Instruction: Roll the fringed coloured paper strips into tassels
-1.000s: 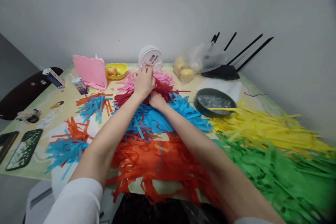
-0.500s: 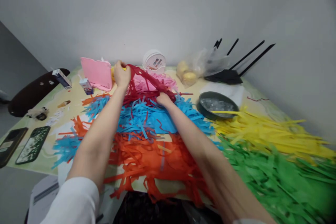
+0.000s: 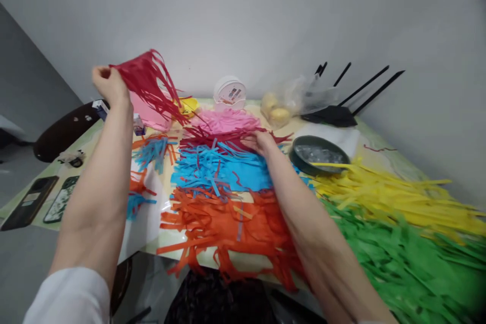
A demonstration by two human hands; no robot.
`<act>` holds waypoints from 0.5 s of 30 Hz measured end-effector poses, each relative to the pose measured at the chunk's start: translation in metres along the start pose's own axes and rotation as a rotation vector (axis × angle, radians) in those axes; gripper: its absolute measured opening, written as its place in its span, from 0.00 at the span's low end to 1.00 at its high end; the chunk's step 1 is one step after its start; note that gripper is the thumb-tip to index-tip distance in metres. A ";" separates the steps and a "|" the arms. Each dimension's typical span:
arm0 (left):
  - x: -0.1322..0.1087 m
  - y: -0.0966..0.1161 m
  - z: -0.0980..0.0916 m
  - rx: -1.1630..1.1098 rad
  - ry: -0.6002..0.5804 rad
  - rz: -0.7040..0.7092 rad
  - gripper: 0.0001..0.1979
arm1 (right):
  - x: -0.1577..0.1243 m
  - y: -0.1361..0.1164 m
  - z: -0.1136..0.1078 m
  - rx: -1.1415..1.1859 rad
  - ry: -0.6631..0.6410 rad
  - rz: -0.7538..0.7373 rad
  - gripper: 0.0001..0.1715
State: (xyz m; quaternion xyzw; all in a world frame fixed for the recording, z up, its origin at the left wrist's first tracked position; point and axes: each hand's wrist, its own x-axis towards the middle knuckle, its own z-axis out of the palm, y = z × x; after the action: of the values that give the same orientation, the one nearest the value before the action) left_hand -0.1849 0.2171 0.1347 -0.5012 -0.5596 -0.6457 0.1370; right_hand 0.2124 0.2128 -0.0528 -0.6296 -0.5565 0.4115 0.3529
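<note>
**A:** Head view, the only one I have at my remote station. What do the hands hold?

**B:** Left hand point(image 3: 112, 86): raised, fingers closed on one end of a dark red fringed piece point(image 3: 140, 78), which hangs in the air with its strips trailing right. Right hand point(image 3: 260, 143): low, fingers loosely extended at the dark red strips point(image 3: 212, 137) on the table point(image 3: 383, 162); I cannot tell whether they pinch any.

**A:** And the arrangement?

**B:** From far to near: pink strips point(image 3: 230, 120), the dark red ones, a blue fringed band point(image 3: 243, 174), then an orange fringed band point(image 3: 224, 220). At right, yellow strips point(image 3: 391, 192) lie beyond green strips point(image 3: 406, 263), near a dark bowl point(image 3: 304, 164).

**A:** How far along do you place it?

**B:** Partway, I judge. Done: one dark red piece is up, and the larger bands lie grouped by colour. Left: the dark red on the table is tangled, and stray red strands lie across the blue. Two small bundles, one upper point(image 3: 152, 152) and one lower point(image 3: 138, 195), mix orange and blue.
</note>
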 end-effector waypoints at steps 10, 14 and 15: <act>-0.146 0.096 -0.085 0.171 -0.387 0.269 0.09 | -0.165 -0.080 0.010 -0.079 0.315 -0.775 0.14; -0.225 0.122 -0.109 0.131 -0.635 0.222 0.07 | -0.237 -0.081 0.042 -0.277 0.219 -1.144 0.25; -0.238 0.124 -0.114 0.109 -0.679 0.197 0.07 | -0.245 -0.076 0.049 -0.319 0.189 -1.135 0.26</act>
State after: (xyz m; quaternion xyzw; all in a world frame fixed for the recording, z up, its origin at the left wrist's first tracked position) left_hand -0.0400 -0.0146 0.0313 -0.7306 -0.5559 -0.3953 0.0315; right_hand 0.1261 -0.0208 0.0259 -0.3132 -0.8269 0.0123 0.4669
